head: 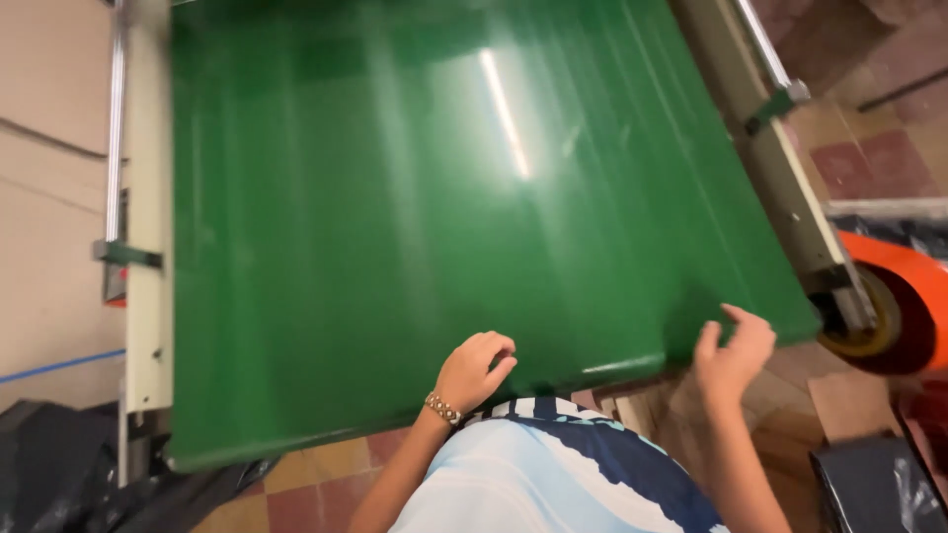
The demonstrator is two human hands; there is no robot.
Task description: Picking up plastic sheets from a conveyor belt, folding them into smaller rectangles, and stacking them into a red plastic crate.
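- The left hand [474, 370] rests on the near end of a wide green conveyor belt [415, 217], its fingers [497, 347] curled loosely into a half-fist that holds nothing; the knuckles touch the belt surface.
- A beaded bracelet [443, 408] sits on the left wrist.
- The right hand [733, 353] hovers at the near right corner of the belt, its fingers [743, 318] spread and released, grasping nothing; whether the fingertips touch the belt edge cannot be told.
- The belt fills most of the view, shiny, with a streak of lamp glare across the upper middle, and it ends just in front of the person's body.
- A pale metal side rail [148, 247] runs along the belt's left edge, and another rail [780, 168] along its right edge.
- An orange roll [913, 296] lies just beyond the right rail, near the right hand.
- Black plastic sheeting [59, 464] lies on the floor at lower left.
- The floor [316, 479] below the belt is tiled in red and yellow squares.
- The person's light blue and dark blue shirt [563, 464] shows at the bottom, between the arms.
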